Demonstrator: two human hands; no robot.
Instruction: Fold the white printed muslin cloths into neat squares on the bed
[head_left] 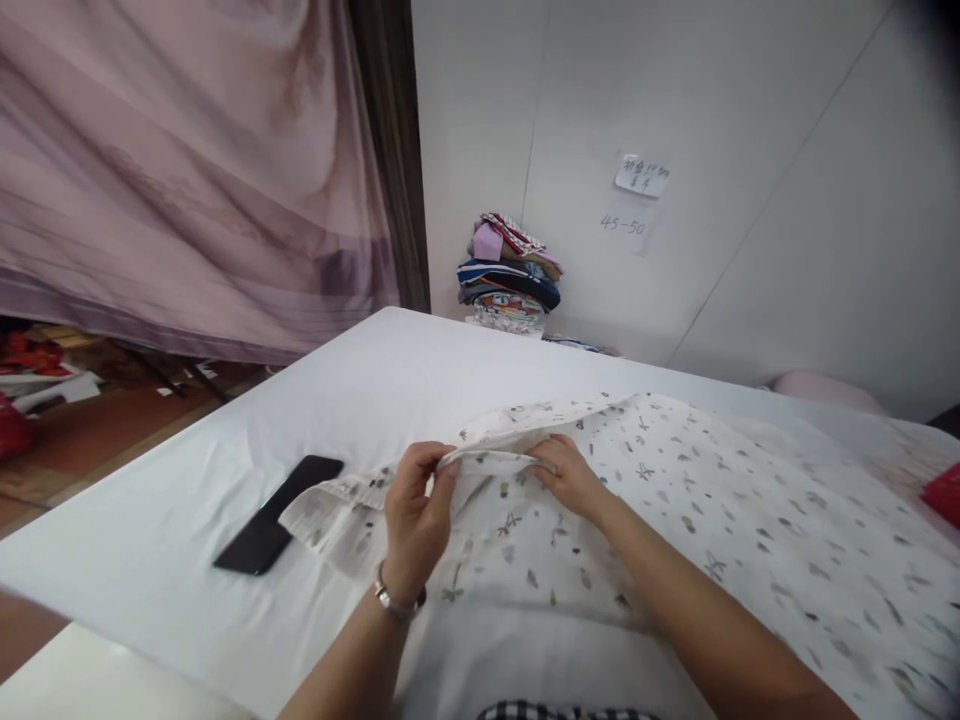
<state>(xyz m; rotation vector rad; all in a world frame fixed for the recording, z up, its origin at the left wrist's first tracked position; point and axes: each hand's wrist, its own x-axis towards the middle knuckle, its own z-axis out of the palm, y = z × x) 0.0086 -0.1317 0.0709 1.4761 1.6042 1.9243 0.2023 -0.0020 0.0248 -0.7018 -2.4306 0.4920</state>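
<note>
A thin white printed cloth [667, 490] with small grey-green motifs spreads over the white-covered table [187, 480], from the middle out to the right. My left hand [418, 505] pinches a folded edge of it between thumb and fingers. Farther along the same edge, my right hand [570, 475] also grips the fabric, its fingertips partly tucked behind the fold. Between both hands the edge is lifted and stretched into a narrow band. A loose end of the cloth lies left of my left hand, overlapping a black phone-like slab [277, 515].
A stack of folded fabrics [510, 275] stands beyond the table's far edge, against the white wall [675, 90]. Handwritten paper signs [641, 176] hang there. A pinkish curtain [187, 170] drapes at the left. Something red [943, 493] lies at the right edge.
</note>
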